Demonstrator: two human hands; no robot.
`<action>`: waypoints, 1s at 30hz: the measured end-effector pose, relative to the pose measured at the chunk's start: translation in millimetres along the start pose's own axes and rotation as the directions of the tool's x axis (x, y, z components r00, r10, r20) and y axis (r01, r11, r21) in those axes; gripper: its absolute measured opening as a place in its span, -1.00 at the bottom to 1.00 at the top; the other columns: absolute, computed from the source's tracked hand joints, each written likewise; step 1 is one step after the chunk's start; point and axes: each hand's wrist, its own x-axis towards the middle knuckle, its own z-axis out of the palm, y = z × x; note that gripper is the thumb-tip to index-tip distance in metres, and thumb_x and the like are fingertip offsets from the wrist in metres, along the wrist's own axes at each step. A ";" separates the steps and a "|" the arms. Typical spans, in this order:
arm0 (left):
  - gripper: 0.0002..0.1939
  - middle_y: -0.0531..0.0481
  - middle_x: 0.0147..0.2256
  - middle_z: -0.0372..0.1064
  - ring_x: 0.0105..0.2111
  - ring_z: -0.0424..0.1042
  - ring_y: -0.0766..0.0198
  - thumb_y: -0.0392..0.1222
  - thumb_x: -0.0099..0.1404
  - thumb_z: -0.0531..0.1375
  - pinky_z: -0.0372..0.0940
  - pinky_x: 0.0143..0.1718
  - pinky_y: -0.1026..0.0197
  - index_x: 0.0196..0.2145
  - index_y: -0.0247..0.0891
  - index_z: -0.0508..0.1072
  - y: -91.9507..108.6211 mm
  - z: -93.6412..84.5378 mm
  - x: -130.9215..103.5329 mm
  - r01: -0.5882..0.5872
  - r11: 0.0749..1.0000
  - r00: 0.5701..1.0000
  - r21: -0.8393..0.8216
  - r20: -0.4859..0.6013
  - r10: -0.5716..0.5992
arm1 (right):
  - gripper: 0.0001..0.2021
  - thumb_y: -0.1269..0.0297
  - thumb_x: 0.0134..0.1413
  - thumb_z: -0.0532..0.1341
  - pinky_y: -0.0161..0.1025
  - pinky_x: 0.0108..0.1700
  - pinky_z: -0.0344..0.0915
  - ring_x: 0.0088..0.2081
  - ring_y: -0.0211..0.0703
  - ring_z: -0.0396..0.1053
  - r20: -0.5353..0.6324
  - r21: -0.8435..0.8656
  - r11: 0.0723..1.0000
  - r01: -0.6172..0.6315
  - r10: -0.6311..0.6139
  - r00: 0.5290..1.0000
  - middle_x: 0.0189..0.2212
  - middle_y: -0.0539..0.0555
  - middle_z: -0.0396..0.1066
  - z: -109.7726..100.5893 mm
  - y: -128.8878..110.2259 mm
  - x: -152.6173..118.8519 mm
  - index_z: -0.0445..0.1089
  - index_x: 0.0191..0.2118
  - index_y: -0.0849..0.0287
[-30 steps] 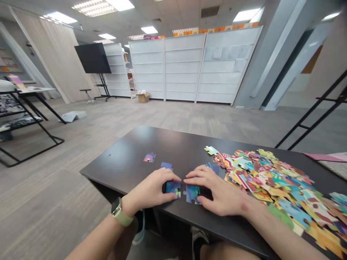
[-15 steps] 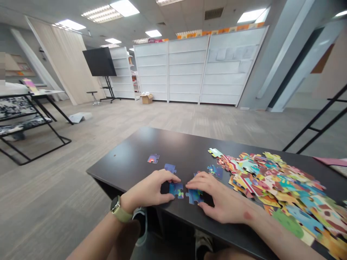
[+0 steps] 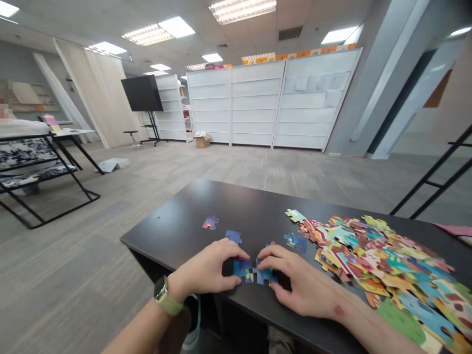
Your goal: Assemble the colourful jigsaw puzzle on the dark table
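My left hand (image 3: 217,265) has its thumb and fingers around a blue puzzle piece (image 3: 242,270) lying on the dark table (image 3: 177,216). Another blue piece (image 3: 264,275) lies just to the right, gripped at its edges by my right hand (image 3: 291,278). The facing edges of the two pieces are side by side and very close; whether they interlock is hard to tell. Beyond my left hand lies a purple-blue piece (image 3: 233,236), and farther left a piece with a red arc (image 3: 210,222). A blue patterned piece (image 3: 296,242) rests beyond my right hand.
A large heap of colourful puzzle pieces (image 3: 379,260) covers the right side of the table. A black metal frame (image 3: 435,184) stands beyond the right edge. At the far left, a person sits on a chair (image 3: 37,169).
My two hands have come closer together, and the gap between the two blue pieces has narrowed. The camera view has tilted slightly up.
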 end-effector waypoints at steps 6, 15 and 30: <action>-0.55 0.02 -0.09 0.48 -0.03 0.40 0.16 -0.35 0.12 0.38 0.20 0.11 0.18 -0.02 -0.17 0.49 0.1 3.2 2.7 -0.050 0.999 0.999 -0.008 -0.004 0.050 | -0.67 0.46 0.04 0.20 0.22 0.38 -0.01 0.11 0.01 0.38 0.038 -0.059 0.998 0.011 -0.009 0.999 0.04 0.14 0.43 2.7 4.1 0.8 0.50 -0.06 0.09; -0.69 0.01 -0.07 0.45 -0.05 0.40 0.19 -0.36 0.18 0.33 0.24 0.08 0.21 -0.11 -0.15 0.56 -0.6 8.5 3.0 -0.079 0.997 0.997 -0.002 0.004 0.079 | -0.62 0.45 0.10 0.17 0.16 0.33 0.13 0.13 0.02 0.37 0.068 -0.134 0.991 0.007 0.002 0.998 0.10 0.12 0.41 0.9 -0.9 0.6 0.53 0.00 0.01; -0.65 0.01 -0.06 0.43 -0.02 0.35 0.14 -0.38 0.16 0.33 0.23 0.09 0.14 -0.10 -0.13 0.46 3.0 5.8 0.8 -0.009 1.000 1.000 -0.017 -0.026 0.008 | -0.62 0.41 0.01 0.23 0.10 0.22 0.24 0.14 0.10 0.28 -0.068 -0.125 0.992 -0.034 0.026 0.997 0.07 0.22 0.39 -4.0 8.7 -3.9 0.41 0.02 0.17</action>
